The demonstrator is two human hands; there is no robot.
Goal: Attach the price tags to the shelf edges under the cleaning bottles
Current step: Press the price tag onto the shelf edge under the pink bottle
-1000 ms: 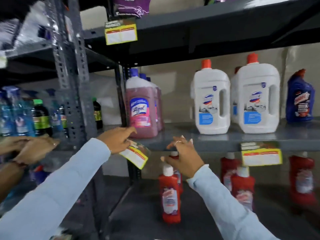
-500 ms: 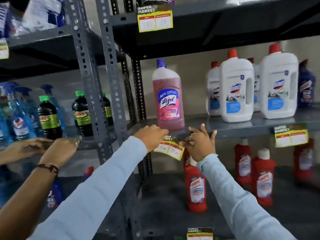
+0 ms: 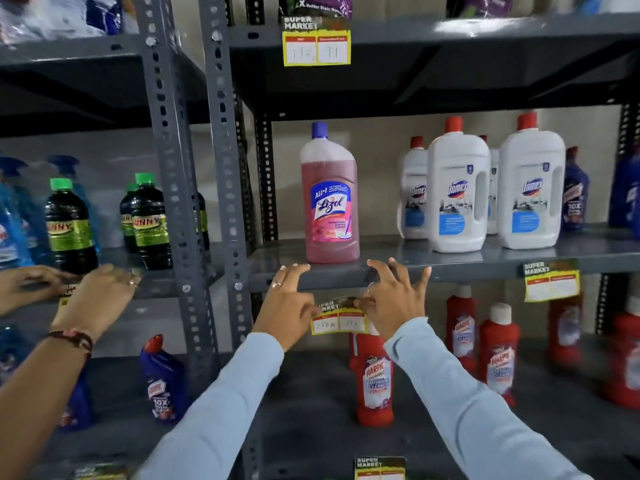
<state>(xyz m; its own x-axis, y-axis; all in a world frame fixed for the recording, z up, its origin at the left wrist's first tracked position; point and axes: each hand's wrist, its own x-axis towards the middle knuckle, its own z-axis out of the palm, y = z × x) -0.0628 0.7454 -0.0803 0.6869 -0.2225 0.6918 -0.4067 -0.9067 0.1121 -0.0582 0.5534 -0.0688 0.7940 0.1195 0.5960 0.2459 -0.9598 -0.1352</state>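
Yellow price tag (image 3: pixel 338 320) between both hands' fingers (image 3: pixel 363 303)

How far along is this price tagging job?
Done: tags already hang from the top shelf edge and under the white Domex bottles.

In hand: the left hand and right hand press a tag to the edge beneath the pink Lizol bottle.

Left: I can't tell; another person's hands work the neighbouring rack.
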